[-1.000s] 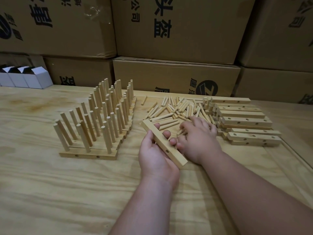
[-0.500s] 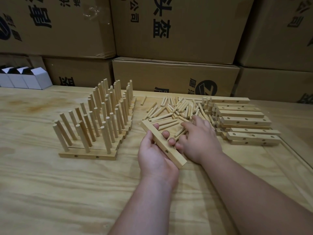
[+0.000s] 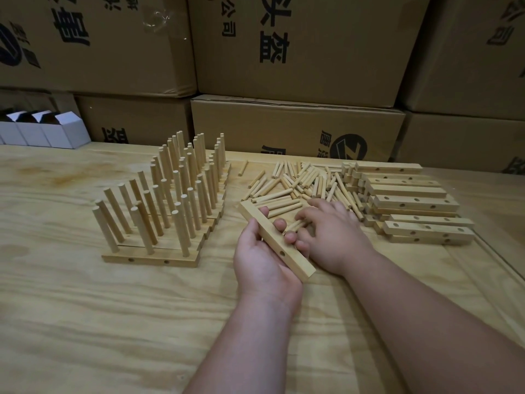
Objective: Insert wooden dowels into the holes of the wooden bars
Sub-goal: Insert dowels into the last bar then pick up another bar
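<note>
Head cam is the only view here, so everything is placed relative to the loose dowel pile point(image 3: 306, 183) mid-table. Left of the pile sits a block of finished bars point(image 3: 159, 217) packed side by side, each with dowels standing up in it, a good few rows done. Right of the pile is a stack of empty bars point(image 3: 412, 203) with holes showing, maybe 8 or so, hard to count. So I'd guess roughly half done, with plenty of dowels left.

Just in front of the pile, the left hand point(image 3: 264, 260) has its fingers wrapped round 1 bare bar point(image 3: 277, 241), tilted on its edge, no dowels in it yet. The right hand point(image 3: 332, 237) is on the near edge of the pile, fingers curled onto a couple of dowels, though I can't tell if it's actually got one pinched.

Versus 0.5 s ago: hardly anything changed, the right fingers just curled in a bit closer to the bar.
</note>
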Demonstrator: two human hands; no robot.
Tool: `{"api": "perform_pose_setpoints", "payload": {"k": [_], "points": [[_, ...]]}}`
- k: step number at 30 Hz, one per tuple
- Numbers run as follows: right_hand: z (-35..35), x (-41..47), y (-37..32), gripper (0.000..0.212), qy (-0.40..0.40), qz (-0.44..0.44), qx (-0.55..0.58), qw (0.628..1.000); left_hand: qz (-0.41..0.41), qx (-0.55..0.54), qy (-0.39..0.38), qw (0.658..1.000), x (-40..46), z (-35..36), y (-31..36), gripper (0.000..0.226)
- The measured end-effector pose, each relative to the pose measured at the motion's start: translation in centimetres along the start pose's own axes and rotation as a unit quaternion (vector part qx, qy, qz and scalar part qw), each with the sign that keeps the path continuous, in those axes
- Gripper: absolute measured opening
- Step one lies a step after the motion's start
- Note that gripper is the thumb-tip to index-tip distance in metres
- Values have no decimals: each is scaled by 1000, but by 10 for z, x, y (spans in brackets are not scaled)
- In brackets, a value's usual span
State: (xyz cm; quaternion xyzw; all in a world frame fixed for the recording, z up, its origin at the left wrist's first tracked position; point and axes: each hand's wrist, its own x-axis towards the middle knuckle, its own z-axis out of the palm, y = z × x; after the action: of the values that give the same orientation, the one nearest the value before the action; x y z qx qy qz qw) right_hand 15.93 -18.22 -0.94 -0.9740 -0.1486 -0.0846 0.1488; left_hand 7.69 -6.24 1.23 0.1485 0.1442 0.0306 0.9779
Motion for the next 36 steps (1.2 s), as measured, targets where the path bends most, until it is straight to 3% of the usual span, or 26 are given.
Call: {"api": "perform_pose_setpoints", "payload": {"k": [3,7,16,20,27,30,34,36], "points": [[0,0,2,27,1,-3,8,1000,-1,-1,-2,1000,0,-1,0,19],[1,0,3,19,-5,-14,-2,1000,-4,1,-3,1000,-1,0,0,19],[-2,-4,-1,16,42,8,26,999,-3,3,-1,1000,-2,1,0,19],[-2,-7,-1,29,31,-5,23,999,3,7,0,1000,-3,1,-1,21],[-10,-41,2,19,25,-12,82,996,9,11,0,1000,-1,1,-3,20],[-16,-60,0,38,41,-4,55,998,15,20,1,1000,-2,1,-2,20],[-22,-83,6,76,72,114,-2,991,40,26,17,999,-3,2,-2,20],[-23,-92,12,86,70,161,22,984,70,35,38,996,-3,2,-2,23]]}}
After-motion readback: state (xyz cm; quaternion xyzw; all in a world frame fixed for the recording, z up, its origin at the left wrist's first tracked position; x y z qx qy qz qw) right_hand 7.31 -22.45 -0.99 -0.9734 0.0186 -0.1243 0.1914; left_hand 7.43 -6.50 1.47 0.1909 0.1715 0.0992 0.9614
